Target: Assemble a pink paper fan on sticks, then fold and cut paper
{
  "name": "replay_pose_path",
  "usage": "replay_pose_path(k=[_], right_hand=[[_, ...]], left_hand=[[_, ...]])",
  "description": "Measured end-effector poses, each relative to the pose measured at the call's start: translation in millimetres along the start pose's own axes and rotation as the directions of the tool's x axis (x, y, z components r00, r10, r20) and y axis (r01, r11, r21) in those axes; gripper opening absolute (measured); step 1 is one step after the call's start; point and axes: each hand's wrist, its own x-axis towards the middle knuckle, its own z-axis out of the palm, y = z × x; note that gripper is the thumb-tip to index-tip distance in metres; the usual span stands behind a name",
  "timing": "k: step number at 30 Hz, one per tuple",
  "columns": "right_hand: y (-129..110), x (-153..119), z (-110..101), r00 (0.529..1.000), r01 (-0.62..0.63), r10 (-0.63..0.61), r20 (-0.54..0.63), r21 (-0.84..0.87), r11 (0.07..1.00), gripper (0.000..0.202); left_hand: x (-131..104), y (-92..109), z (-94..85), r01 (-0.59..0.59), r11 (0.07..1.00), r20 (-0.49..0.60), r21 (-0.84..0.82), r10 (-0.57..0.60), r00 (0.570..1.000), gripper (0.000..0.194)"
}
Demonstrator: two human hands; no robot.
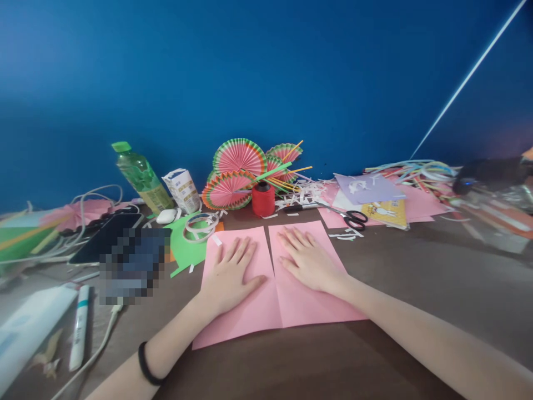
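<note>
A pink sheet of paper [266, 305] lies on the dark table in front of me. It has a centre crease, and a narrow slit runs down from its far edge along that line. My left hand [231, 278] rests flat on the left half, fingers spread, with a black band on the wrist. On the right half, my right hand [310, 261] presses down, palm flat and fingers slightly apart. Neither hand grips anything. A small white paper strip [216, 240] sits at the sheet's far left corner.
Behind the sheet stand pleated paper fans [239, 158] and a red thread spool [264, 200]. Scissors [353, 219] lie back right beside a yellow packet [385, 213]. To the left are tape rolls [200, 228], a green-capped bottle [144, 178], a white marker [80, 328] and cables.
</note>
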Motion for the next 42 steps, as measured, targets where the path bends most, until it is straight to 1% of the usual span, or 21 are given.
replay_pose_path(k=[3,5,7,8,10,12,13,16,19,21,23,25,26,28,29,30,32,35,37,39,42], right_hand=[[0.3,0.4,0.7,1.0,0.007,-0.007,-0.003,-0.001,1.0,0.058],[0.4,0.8,0.9,1.0,0.01,-0.01,-0.004,-0.004,1.0,0.058],[0.3,1.2,0.9,1.0,0.013,-0.013,-0.001,-0.008,1.0,0.059],[0.2,1.4,0.8,1.0,0.014,-0.014,0.003,-0.01,1.0,0.059],[-0.1,1.6,0.6,1.0,0.014,-0.014,0.012,-0.01,1.0,0.059],[-0.4,1.8,0.4,1.0,0.011,-0.011,0.015,-0.005,1.0,0.059],[-0.5,1.8,0.3,1.0,0.01,-0.01,0.014,-0.003,1.0,0.059],[-0.7,1.7,0.1,1.0,0.009,-0.009,0.016,-0.001,1.0,0.059],[-0.5,1.6,-0.1,1.0,0.006,-0.006,0.019,-0.006,1.0,0.059],[-0.1,1.4,0.0,1.0,0.005,-0.005,0.015,-0.006,1.0,0.059],[0.4,1.1,0.5,1.0,0.009,-0.009,0.01,-0.003,1.0,0.059],[0.9,0.8,1.4,1.0,0.012,-0.012,0.001,0.001,1.0,0.059],[1.2,0.7,2.0,1.0,0.012,-0.012,-0.004,0.003,1.0,0.059],[1.6,0.6,3.2,1.0,0.012,-0.012,-0.016,0.006,1.0,0.059],[1.8,0.7,3.6,1.0,0.012,-0.012,-0.022,0.009,1.0,0.059],[2.0,0.9,3.8,0.999,0.014,-0.014,-0.029,0.012,1.0,0.059],[2.4,1.9,3.1,0.999,0.011,-0.01,-0.054,0.016,1.0,0.06],[3.2,4.2,-1.1,0.99,-0.007,0.009,-0.138,0.013,1.0,0.054],[3.7,5.6,-4.4,0.981,-0.003,0.008,-0.194,0.026,1.0,0.044],[3.8,6.3,-6.4,0.977,0.011,0.001,-0.211,0.056,0.998,0.038],[2.6,5.9,-5.4,0.987,0.001,0.012,-0.162,0.075,0.997,0.044]], left_hand=[[2.4,-6.6,-2.0,0.05,0.999,-0.022,-0.007,-0.05,0.998,0.061],[4.6,-16.0,-4.5,0.1,0.995,-0.084,-0.003,-0.1,0.991,0.051],[6.1,-27.1,-6.4,0.136,0.99,-0.162,0.028,-0.13,0.978,0.047],[6.5,-32.1,-6.7,0.143,0.989,-0.176,0.048,-0.133,0.975,0.048],[6.3,-39.2,-6.6,0.114,0.99,-0.15,0.086,-0.101,0.984,0.048],[5.3,-41.3,-7.4,0.1,0.987,-0.136,0.123,-0.083,0.987,0.047],[4.8,-40.8,-8.9,0.112,0.983,-0.147,0.143,-0.091,0.985,0.047],[3.0,-37.4,-18.5,0.213,0.957,-0.187,0.198,-0.176,0.966,0.044],[0.7,-37.9,-31.0,0.333,0.909,-0.168,0.253,-0.297,0.94,0.045],[-0.9,-41.6,-37.2,0.385,0.874,-0.166,0.297,-0.35,0.922,0.046],[-1.5,-46.0,-40.5,0.415,0.849,-0.188,0.327,-0.372,0.909,0.044],[-0.7,-48.6,-40.7,0.424,0.841,-0.238,0.336,-0.359,0.902,0.04],[0.2,-48.4,-39.5,0.407,0.853,-0.263,0.326,-0.332,0.906,0.039],[2.0,-43.9,-34.9,0.285,0.923,-0.26,0.257,-0.217,0.941,0.035],[2.6,-39.9,-31.7,0.187,0.963,-0.233,0.196,-0.139,0.962,0.033],[2.8,-35.0,-28.0,0.074,0.991,-0.179,0.113,-0.053,0.982,0.032],[2.3,-25.0,-20.3,-0.03,1.0,-0.127,-0.003,0.03,0.992,0.034],[1.0,-15.6,-10.8,-0.066,0.995,-0.07,-0.081,0.06,0.996,0.049],[1.4,-14.4,-7.5,-0.055,0.993,-0.07,-0.1,0.048,0.996,0.056],[3.0,-15.6,-6.6,-0.037,0.994,-0.094,-0.105,0.027,0.995,0.051],[6.2,-17.2,-7.2,-0.026,0.992,-0.114,-0.127,0.011,0.993,0.036]])
